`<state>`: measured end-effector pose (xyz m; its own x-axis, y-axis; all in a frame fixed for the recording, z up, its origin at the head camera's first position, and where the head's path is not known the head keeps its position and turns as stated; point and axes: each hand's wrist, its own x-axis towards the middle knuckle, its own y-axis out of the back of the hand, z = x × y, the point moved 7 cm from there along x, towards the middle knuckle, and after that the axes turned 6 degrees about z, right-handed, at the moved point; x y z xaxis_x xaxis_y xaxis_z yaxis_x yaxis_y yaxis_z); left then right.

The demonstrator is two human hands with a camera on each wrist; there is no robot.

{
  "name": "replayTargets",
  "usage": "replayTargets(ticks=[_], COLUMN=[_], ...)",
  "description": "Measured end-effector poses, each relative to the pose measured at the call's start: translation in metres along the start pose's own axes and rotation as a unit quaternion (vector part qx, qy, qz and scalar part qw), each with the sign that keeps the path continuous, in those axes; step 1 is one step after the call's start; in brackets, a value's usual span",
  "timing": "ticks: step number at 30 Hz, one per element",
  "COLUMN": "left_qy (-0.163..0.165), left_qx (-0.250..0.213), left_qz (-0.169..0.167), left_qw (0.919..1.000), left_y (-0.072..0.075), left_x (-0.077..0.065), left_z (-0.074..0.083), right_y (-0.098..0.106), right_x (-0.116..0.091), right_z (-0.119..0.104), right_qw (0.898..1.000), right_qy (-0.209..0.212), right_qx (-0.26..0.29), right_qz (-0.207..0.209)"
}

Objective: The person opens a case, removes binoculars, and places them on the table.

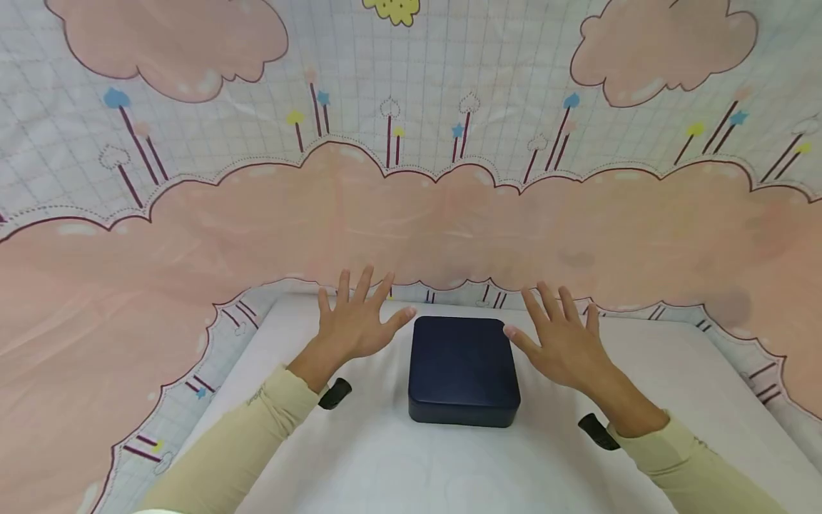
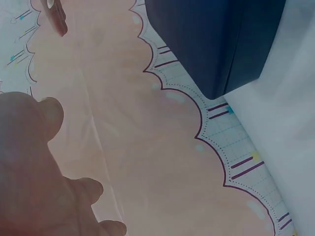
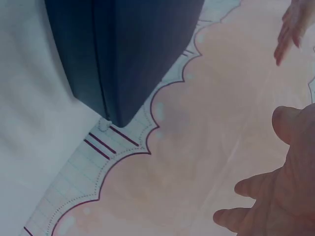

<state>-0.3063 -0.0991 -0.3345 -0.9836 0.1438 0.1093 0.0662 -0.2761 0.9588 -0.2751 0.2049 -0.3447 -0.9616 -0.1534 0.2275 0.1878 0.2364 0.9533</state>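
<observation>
A dark navy square box (image 1: 464, 364) with rounded corners lies on the white table, its lid down. To its left, my left hand (image 1: 353, 325) is held with fingers spread and holds nothing. On the other side, my right hand (image 1: 565, 339) is spread the same way, its thumb near the box's far right corner. From the head view I cannot tell whether that thumb touches the box. Both wrist views show the box's side with a thin seam; the left hand (image 2: 34, 172) and the right hand (image 3: 280, 182) appear apart from it there.
The white table surface (image 1: 359, 464) reaches out on both sides of the box. Behind and around it hangs a cloth (image 1: 449, 221) printed with pink clouds and a grid. A black strap piece (image 1: 335, 393) sits by the left wrist, another (image 1: 599, 432) by the right.
</observation>
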Motion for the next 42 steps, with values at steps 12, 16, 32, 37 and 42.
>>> replayTargets(ticks=[12,16,32,37,42], left_qy=[0.001,0.003,0.012,0.016,0.013], left_qx=[0.005,0.015,0.009,0.009,0.005], left_qz=[-0.005,-0.007,-0.009,-0.02,-0.018], left_qw=[1.0,0.9999,0.9998,0.9996,0.9997], left_y=[-0.01,-0.013,-0.026,-0.031,-0.032], left_x=[-0.004,-0.007,-0.009,-0.01,-0.007], left_z=[-0.004,-0.008,-0.011,-0.009,-0.007], right_y=[-0.012,-0.016,-0.027,-0.03,-0.031], right_x=[-0.009,-0.01,-0.018,-0.019,-0.017], right_z=[0.007,0.007,0.01,0.011,0.012], right_qw=[1.0,1.0,1.0,1.0,1.0], right_qy=[-0.01,-0.009,-0.014,-0.014,-0.011], right_qx=[0.0,0.002,0.017,0.018,0.018], right_qz=[-0.009,-0.007,-0.012,-0.014,-0.01])
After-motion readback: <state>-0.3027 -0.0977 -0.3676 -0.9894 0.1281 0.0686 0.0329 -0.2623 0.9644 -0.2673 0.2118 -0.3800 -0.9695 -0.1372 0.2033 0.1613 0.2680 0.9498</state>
